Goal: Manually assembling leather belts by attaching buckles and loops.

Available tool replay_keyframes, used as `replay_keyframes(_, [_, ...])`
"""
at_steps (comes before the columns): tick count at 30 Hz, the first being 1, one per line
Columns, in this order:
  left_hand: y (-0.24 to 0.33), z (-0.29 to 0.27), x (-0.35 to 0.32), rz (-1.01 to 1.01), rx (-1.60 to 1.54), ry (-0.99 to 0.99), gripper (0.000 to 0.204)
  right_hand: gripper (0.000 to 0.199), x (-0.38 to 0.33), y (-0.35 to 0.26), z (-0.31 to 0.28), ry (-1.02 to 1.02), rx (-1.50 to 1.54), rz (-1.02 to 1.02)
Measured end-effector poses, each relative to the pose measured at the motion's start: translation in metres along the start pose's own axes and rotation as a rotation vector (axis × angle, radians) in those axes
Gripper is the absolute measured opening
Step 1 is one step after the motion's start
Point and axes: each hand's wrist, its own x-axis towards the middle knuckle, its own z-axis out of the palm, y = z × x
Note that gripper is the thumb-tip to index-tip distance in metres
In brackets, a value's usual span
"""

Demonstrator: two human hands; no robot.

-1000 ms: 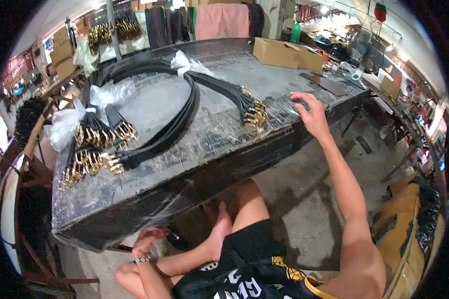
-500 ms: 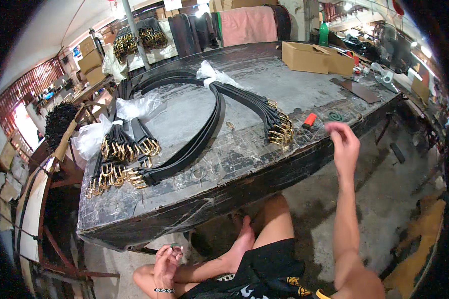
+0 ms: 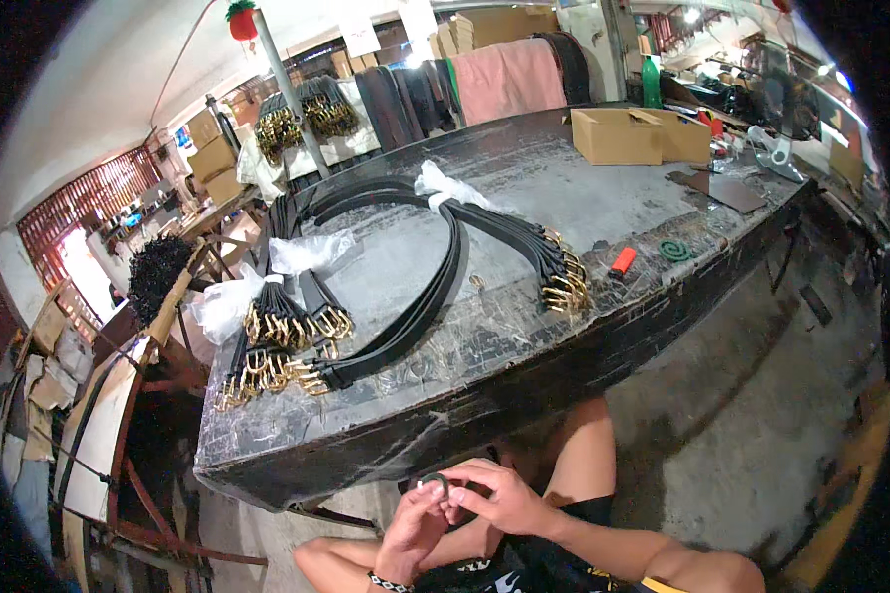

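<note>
My left hand (image 3: pixel 414 526) is closed, pinching a small dark green curved piece (image 3: pixel 439 481) above my lap, with a tiny white bit beside it. Up against that piece, the fingers of my right hand (image 3: pixel 500 498) are pressed together; whatever they hold is too small to make out. On the table lie a green mosquito coil (image 3: pixel 675 251) and a red lighter (image 3: pixel 622 263) with a dark end. Black belts (image 3: pixel 452 282) with gold buckles (image 3: pixel 565 283) lie curved across the tabletop, tied with white plastic.
The dark worn table (image 3: pixel 524 336) spans the view before me, its near edge just beyond my hands. A cardboard box (image 3: pixel 618 138) and a green bottle (image 3: pixel 651 83) stand at its far right. More belts (image 3: pixel 279 130) hang behind a metal pole (image 3: pixel 295 94).
My right hand has come down from beside the coil to meet my left hand over my lap. The view has shifted, so the table sits a little lower and farther right.
</note>
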Motion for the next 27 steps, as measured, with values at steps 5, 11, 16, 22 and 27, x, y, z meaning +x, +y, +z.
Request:
replay_keyframes(5, [0.001, -0.006, -0.005, 0.023, 0.032, 0.025, 0.021, 0.028, 0.012, 0.020, 0.009, -0.042, 0.238, 0.185])
replay_keyframes(11, [0.021, -0.046, -0.056, -0.021, 0.561, 0.238, 0.034, 0.027, 0.059, 0.041, 0.015, -0.364, 0.289, 0.128])
replay_keyframes(16, [0.110, 0.006, -0.119, -0.053, 0.886, 0.505, 0.019, 0.028, 0.074, 0.115, -0.009, -0.927, 0.354, 0.451])
replay_keyframes(22, [0.136, 0.145, -0.045, 0.291, 1.370, 0.226, 0.030, 0.032, 0.053, 0.149, 0.000, -0.803, 0.471, 0.527])
replay_keyframes(27, [0.066, 0.218, 0.118, 0.665, 1.761, -0.020, 0.034, 0.028, 0.010, 0.159, -0.029, -0.597, 0.538, 0.732])
